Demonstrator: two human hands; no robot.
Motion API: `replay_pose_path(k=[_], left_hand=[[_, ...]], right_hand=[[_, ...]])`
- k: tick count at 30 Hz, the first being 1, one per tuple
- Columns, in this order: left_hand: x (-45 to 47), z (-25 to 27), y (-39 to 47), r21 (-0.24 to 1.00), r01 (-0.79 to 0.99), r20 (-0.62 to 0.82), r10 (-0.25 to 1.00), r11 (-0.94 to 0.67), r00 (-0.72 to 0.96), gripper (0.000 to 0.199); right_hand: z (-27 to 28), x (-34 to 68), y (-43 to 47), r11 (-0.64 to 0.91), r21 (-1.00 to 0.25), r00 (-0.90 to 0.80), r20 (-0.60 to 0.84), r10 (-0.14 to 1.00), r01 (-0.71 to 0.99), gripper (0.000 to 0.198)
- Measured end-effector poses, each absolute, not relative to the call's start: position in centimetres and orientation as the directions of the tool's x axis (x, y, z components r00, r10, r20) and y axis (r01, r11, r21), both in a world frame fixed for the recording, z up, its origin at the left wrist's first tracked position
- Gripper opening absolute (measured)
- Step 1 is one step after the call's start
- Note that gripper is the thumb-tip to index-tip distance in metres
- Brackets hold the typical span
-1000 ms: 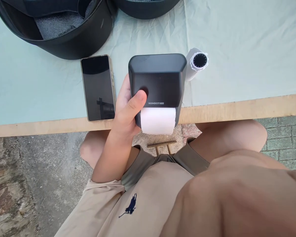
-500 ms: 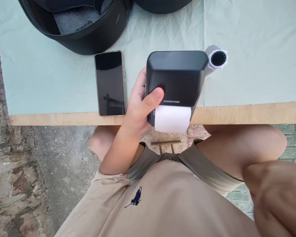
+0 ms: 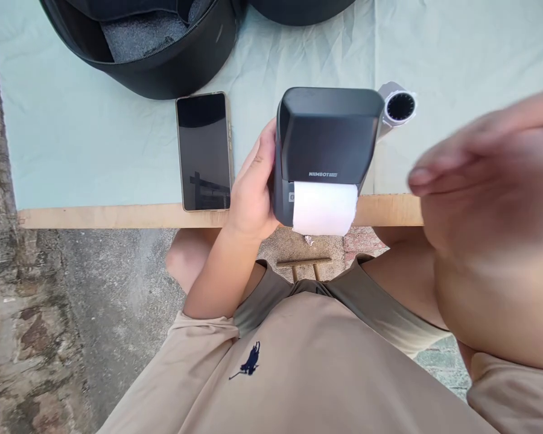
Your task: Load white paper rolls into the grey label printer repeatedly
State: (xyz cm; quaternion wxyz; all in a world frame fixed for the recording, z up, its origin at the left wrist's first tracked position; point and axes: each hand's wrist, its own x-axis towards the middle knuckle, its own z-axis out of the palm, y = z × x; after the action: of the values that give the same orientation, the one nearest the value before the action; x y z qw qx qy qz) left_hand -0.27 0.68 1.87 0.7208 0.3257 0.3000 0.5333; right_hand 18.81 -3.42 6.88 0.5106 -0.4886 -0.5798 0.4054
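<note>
My left hand (image 3: pixel 256 190) is closed around the left side of a black label printer (image 3: pixel 330 141) marked NIIMBOT, held up over the table's front edge. A strip of white label paper (image 3: pixel 324 208) sticks out of its front slot. My right hand (image 3: pixel 493 193) is raised at the right, apart from the printer. Motion blurs it and the frame edge cuts it off, so its grip is unclear. Behind the printer's right side lies a white roll (image 3: pixel 393 108) with a black core. Left of my left hand a phone (image 3: pixel 203 150) lies face up, its screen dark.
A black case (image 3: pixel 181 66) stands open at the back left, with grey foam inside. Another black rounded piece (image 3: pixel 303 9) is cut off by the top edge. Pale green cloth (image 3: pixel 90 144) covers the table, whose wooden front edge (image 3: pixel 95 218) is bare.
My right hand has come up from the lower right to beside the printer. The printer has shifted slightly right and up, and my left thumb has moved off its top to its side.
</note>
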Motion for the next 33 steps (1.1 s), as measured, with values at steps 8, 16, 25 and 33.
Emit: replay_pose_path(k=[8,16,25,33], left_hand=[[-0.4,1.2,0.4,0.878,-0.458,-0.084,0.986,0.142,0.143,0.039],[-0.3,2.0,0.5,0.852,-0.485,-0.126,0.977,0.195,0.171,0.033],[0.1,1.1,1.1,0.78,-0.592,0.027,0.935,0.201,0.353,0.031],[-0.1,2.6,0.4,0.777,-0.568,-0.051,0.926,0.272,0.375,0.029]], right_hand=[[5.4,16.8,-2.5,0.207,-0.948,-0.121,0.182,0.976,0.243,0.031],[5.6,16.7,-2.2,0.195,-0.944,-0.163,0.155,0.974,0.266,0.042],[8.6,16.3,-1.1,0.25,-0.872,0.011,0.28,0.96,0.421,0.019],[10.1,15.7,-0.2,0.26,-0.844,0.012,0.3,0.954,0.47,0.015]])
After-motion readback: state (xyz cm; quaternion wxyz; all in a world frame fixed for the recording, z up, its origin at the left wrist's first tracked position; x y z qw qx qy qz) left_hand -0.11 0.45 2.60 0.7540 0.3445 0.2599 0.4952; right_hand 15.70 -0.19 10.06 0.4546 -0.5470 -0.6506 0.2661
